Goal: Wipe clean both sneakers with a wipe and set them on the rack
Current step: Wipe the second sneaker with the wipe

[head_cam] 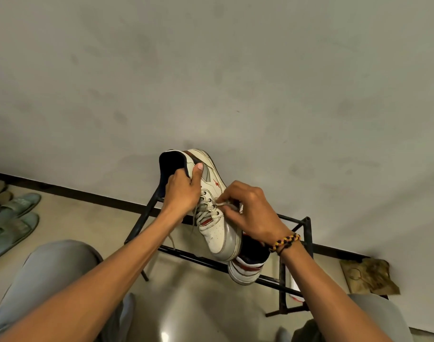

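Observation:
I hold a white sneaker with red and grey trim in the air above the black metal rack, toe pointing toward me. My left hand grips its heel collar and tongue. My right hand pinches a crumpled wipe against the lace area on the sneaker's side. The second sneaker rests on the rack's front bar beneath the first, mostly hidden by it and by my right wrist.
A grey wall fills the upper view, with a dark skirting along the floor. Green slippers lie on the floor at left. A crumpled brown paper bag sits right of the rack. My knees in grey trousers are at bottom.

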